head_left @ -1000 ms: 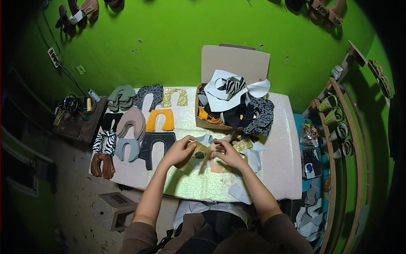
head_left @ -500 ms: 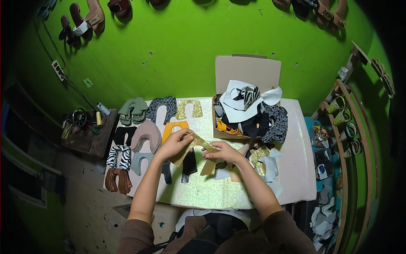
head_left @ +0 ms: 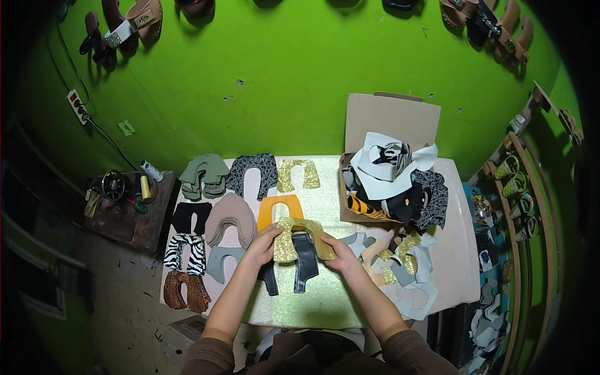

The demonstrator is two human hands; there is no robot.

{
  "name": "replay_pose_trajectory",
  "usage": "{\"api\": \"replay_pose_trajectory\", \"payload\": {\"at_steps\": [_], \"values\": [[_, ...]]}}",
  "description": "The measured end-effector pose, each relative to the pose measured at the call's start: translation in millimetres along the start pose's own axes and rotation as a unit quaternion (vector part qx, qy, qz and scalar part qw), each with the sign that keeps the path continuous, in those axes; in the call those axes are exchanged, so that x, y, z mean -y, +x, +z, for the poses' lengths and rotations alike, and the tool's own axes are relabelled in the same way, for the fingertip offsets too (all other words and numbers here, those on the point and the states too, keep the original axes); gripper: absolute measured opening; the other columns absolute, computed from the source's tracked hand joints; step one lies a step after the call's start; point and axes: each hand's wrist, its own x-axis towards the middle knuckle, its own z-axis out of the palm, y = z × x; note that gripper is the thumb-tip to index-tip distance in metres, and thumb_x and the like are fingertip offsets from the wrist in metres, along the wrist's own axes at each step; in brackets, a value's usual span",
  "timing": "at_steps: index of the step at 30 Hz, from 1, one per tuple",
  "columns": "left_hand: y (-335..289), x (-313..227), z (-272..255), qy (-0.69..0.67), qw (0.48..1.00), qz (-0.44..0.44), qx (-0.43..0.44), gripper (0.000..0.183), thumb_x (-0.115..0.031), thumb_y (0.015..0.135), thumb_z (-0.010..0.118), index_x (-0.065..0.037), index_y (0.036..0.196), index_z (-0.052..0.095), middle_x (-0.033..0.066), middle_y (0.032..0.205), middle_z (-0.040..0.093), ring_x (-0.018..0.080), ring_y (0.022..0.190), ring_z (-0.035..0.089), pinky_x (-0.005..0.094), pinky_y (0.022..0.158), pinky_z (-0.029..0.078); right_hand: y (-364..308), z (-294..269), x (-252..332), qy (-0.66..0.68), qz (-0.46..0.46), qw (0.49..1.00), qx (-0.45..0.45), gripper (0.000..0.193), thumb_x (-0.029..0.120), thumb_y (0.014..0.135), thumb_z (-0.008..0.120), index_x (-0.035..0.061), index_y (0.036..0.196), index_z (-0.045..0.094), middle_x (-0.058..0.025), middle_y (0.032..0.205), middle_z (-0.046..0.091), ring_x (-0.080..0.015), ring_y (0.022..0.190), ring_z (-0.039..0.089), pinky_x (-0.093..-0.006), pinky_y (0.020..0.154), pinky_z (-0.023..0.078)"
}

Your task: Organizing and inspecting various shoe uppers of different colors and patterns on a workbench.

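Gold piece (head_left: 299, 223) has levelled between both grips (head_left: 265, 244) (head_left: 339, 254).

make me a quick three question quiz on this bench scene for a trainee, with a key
1. True or false: only the left hand holds the gold glitter U-shaped piece.
2. Fill in: just nearer the person than the zebra-print pieces lie ____ U-shaped pieces.
3. Choose: the lid of the cardboard box is a) shut b) open

Key: 1 false, the right hand holds it too; 2 brown; 3 b
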Motion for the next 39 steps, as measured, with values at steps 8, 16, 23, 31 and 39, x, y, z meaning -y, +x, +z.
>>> {"api": "replay_pose_trajectory", "payload": {"at_steps": [8,16,23,31,39], "values": [[57,-33,-18,0.001,1.0,0.014,0.024,0.029,-0.005,0.089,0.044,0.002,0.117,0.044,0.0128,0.104,0.057,0.0198,0.09,0.06,0.0293,0.081,0.051,52,46,33,0.015,-0.084,0.996,0.013,0.048,-0.001,0.084,0.036,0.0045,0.132,0.033,-0.0151,0.124,0.047,-0.0297,0.109,0.051,-0.0422,0.094,0.042],[147,-56,5,0.156,0.98,0.101,-0.067,0.037,0.0,0.086,0.038,0.002,0.122,0.04,0.0126,0.108,0.056,0.0185,0.095,0.055,0.0271,0.08,0.045,133,52,72,-0.036,-0.198,0.977,-0.065,0.047,-0.003,0.086,0.029,0.0033,0.132,0.031,-0.0171,0.123,0.046,-0.0276,0.109,0.05,-0.0392,0.093,0.043],[200,-68,10,0.126,0.975,0.165,-0.08,0.038,0.001,0.085,0.037,0.003,0.122,0.039,0.0127,0.11,0.056,0.0175,0.097,0.055,0.0263,0.082,0.044,185,60,97,-0.022,-0.25,0.964,-0.09,0.045,-0.005,0.086,0.031,0.0018,0.131,0.033,-0.0165,0.122,0.047,-0.0263,0.109,0.05,-0.0374,0.091,0.044],[207,-71,16,0.457,0.789,0.375,-0.17,0.044,-0.007,0.083,0.044,0.006,0.124,0.04,0.0205,0.121,0.048,0.032,0.114,0.045,0.0358,0.096,0.036,203,52,113,-0.487,-0.409,0.716,-0.288,0.043,0.0,0.083,0.037,-0.001,0.126,0.041,-0.0195,0.135,0.035,-0.0316,0.126,0.032,-0.0401,0.105,0.023],[217,-36,-16,0.813,0.434,0.374,-0.105,0.046,-0.025,0.081,0.054,-0.004,0.122,0.048,0.0114,0.129,0.044,0.0226,0.122,0.039,0.042,0.104,0.023,195,56,83,-0.846,-0.256,0.402,-0.237,0.047,0.02,0.089,0.04,0.0056,0.134,0.031,-0.0137,0.141,0.027,-0.0297,0.131,0.023,-0.0469,0.106,0.016]]}}
